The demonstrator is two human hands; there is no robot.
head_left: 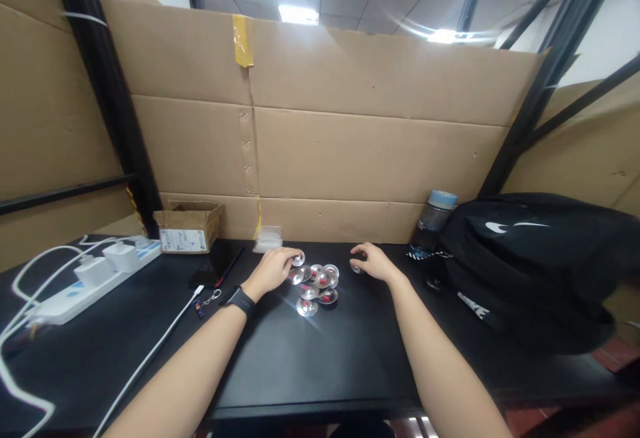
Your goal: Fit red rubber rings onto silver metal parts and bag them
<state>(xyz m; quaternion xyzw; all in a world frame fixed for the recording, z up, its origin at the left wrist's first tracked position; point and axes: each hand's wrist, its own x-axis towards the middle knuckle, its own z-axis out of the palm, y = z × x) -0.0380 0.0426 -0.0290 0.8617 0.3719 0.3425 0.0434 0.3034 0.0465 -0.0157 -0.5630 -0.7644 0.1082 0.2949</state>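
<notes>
Several round, shiny clear discs with red centres (308,291) lie in an overlapping cluster on the black table (320,365). At the cluster's upper left, my left hand (273,270), with a dark watch on its wrist, has its fingertips at one disc (299,259); the fingers are curled round its edge. Right of the cluster and apart from it, my right hand (373,263) has thumb and fingers curved around another small disc (356,268), partly hidden under the fingers.
At the left are a white power strip (103,281) with cables, an open cardboard box (190,228), a dark phone (217,265) and a keyring (207,301). Small clear bags (268,239) lie at the back. A bottle (433,221) and black bag (530,265) stand right.
</notes>
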